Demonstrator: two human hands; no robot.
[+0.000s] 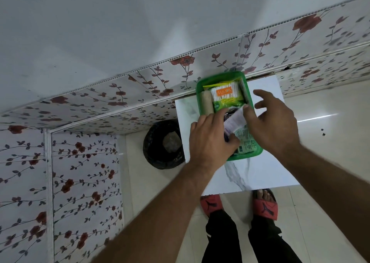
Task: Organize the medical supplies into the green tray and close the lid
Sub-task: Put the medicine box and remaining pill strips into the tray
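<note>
The green tray (201, 82) sits on a small white table (260, 174), its far end near the wall. Inside lie a packet of cotton buds (225, 95) with an orange label, a beige bandage roll (208, 102) at the left side, and a green printed packet (247, 140) at the near end. My left hand (210, 140) rests over the tray's near left part, thumb on a white paper packet (235, 120). My right hand (274, 120) pinches that same packet from the right, other fingers spread. No lid is in sight.
A black bin (162, 144) with a liner stands on the floor left of the table. Flower-patterned wall panels (84, 182) run along the left and back. My feet in red sandals (264, 206) stand at the table's near edge on pale floor tiles.
</note>
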